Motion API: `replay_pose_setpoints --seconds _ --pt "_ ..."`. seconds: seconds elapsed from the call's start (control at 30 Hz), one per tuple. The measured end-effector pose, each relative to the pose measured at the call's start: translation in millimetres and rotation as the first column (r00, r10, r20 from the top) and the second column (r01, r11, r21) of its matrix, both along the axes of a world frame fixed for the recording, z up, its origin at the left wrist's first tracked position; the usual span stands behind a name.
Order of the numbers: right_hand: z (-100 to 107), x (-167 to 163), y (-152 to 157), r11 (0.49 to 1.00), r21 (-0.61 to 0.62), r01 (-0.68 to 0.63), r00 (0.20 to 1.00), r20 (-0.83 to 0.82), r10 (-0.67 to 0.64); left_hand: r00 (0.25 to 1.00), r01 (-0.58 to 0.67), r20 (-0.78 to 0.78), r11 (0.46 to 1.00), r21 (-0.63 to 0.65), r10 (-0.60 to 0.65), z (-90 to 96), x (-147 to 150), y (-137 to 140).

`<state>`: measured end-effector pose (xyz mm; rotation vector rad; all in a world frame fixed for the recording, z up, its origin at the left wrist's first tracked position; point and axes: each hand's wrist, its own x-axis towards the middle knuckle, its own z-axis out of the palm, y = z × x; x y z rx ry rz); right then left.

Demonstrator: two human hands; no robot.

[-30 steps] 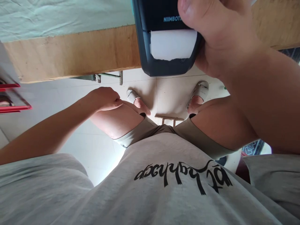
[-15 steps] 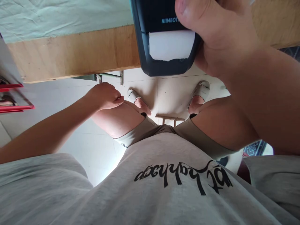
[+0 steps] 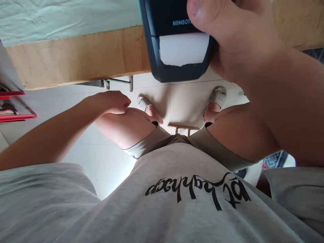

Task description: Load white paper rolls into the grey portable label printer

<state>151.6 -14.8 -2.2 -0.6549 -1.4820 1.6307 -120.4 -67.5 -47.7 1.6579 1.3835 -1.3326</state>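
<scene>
My right hand [image 3: 235,44] grips a dark label printer [image 3: 174,71] at the top of the head view, thumb across its upper face. A white paper label [image 3: 183,49] sticks out of the printer's slot. The printer hangs past the wooden table edge [image 3: 81,57], above the floor. My left hand [image 3: 113,101] rests on my left knee with its fingers curled and nothing visible in it. I am seated, in a grey shirt and shorts, with both feet in pale sandals [image 3: 219,96] on the tiled floor.
A pale green cloth [image 3: 63,17] covers the table top. A red-edged rack [image 3: 12,104] stands at the left border. A small wooden stool part [image 3: 182,128] shows between my legs. A patterned mat [image 3: 274,158] lies at the lower right.
The printer in my right hand has shifted slightly left. My left hand lifted a little off the knee, then settled back onto it.
</scene>
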Motion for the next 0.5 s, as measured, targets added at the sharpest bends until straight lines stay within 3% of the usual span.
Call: replay_pose_setpoints --seconds 0.23,0.5 --pt "0 1 1 1.000 0.010 0.007 1.000 0.026 -0.007 1.000 0.019 0.013 1.000 0.005 -0.019 -4.3 0 -2" --pt "-2 1 3 0.997 0.071 0.044 0.996 0.075 -0.049 0.988 0.054 0.133 0.985 0.161 -0.076 9.3 5 3"
